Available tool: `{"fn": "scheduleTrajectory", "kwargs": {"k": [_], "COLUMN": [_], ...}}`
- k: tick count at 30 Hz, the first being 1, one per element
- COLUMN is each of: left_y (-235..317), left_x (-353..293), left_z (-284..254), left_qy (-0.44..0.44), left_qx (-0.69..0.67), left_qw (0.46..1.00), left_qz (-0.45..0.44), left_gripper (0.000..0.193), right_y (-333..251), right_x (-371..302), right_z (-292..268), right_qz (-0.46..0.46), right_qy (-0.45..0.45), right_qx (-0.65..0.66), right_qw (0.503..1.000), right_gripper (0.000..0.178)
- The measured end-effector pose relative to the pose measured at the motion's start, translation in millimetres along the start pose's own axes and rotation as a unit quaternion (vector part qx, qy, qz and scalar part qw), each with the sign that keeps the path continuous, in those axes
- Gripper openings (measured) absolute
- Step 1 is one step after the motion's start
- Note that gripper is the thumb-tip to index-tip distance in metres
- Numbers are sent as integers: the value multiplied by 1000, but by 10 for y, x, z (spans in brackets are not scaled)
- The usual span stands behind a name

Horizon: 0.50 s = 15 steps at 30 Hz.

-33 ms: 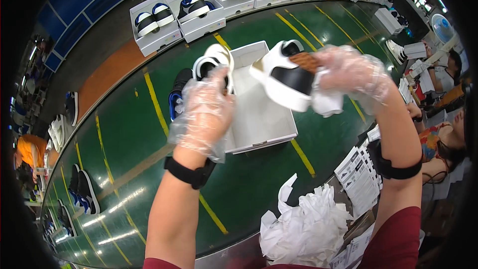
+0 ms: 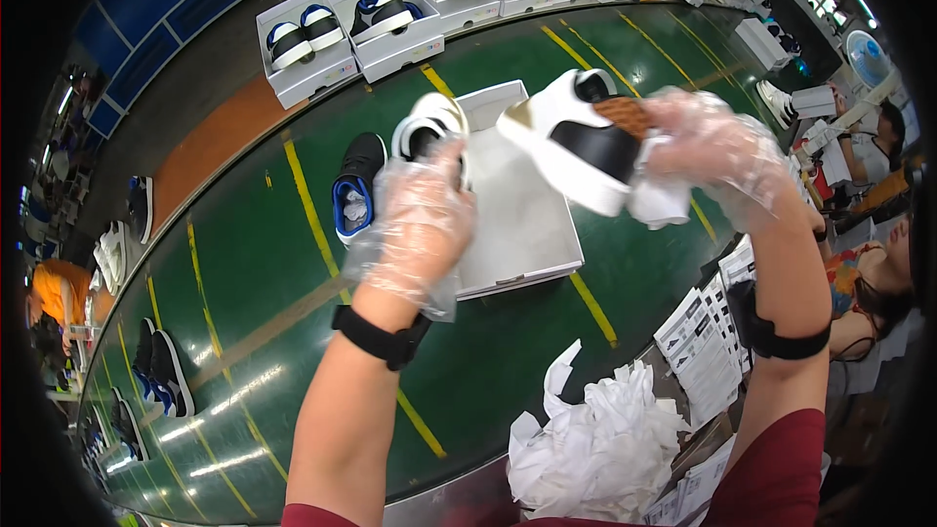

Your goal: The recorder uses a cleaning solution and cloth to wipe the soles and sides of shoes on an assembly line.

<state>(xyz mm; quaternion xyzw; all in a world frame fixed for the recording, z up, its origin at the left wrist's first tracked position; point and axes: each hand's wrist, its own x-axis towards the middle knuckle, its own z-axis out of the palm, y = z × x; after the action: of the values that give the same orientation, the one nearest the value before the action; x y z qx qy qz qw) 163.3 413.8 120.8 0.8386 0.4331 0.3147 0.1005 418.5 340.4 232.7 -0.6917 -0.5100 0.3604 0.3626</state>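
My left hand (image 2: 427,220), in a thin clear plastic glove, is closed on a white sneaker (image 2: 439,115) with a dark lining. It holds that shoe at the left side of an open white shoebox (image 2: 517,224). My right hand (image 2: 711,141), gloved likewise, grips a white sneaker (image 2: 576,141) with a black side panel and a brown patterned patch, tilted above the box's right side. White paper (image 2: 661,203) hangs below my right fingers. A black shoe with a blue lining (image 2: 358,181) stands on the green surface just left of my left hand.
Crumpled white paper (image 2: 600,444) is heaped at the near edge, beside printed sheets (image 2: 705,351). Open boxes with shoes (image 2: 307,68) line the far side. More dark shoes (image 2: 168,371) stand at left. The green work surface (image 2: 264,293) has yellow stripes. People are at right and far left.
Both hands have shifted slightly right with their sneakers. More of the black shoe at the left now shows. The box has stayed in place.
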Motion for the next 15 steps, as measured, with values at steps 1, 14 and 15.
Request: {"fn": "scheduleTrajectory", "kwargs": {"k": [1, 14, 15], "left_y": [23, 291, 203], "left_x": [-43, -610, -822], "left_z": [100, -904, -1131], "left_qy": [-47, -46, -50], "left_qx": [-24, -567, -651], "left_qw": [999, 714, 624], "left_qz": [-10, -410, -430], "left_gripper": [39, 47, 47], "right_y": [-268, -365, -559], "right_x": [-121, -654, -807], "right_z": [-60, 323, 663], "right_qz": [3, -557, -438], "right_qy": [-11, -54, -112], "right_qx": [-164, -292, -317], "right_qw": [986, 775, 834], "right_gripper": [35, 35, 22]}}
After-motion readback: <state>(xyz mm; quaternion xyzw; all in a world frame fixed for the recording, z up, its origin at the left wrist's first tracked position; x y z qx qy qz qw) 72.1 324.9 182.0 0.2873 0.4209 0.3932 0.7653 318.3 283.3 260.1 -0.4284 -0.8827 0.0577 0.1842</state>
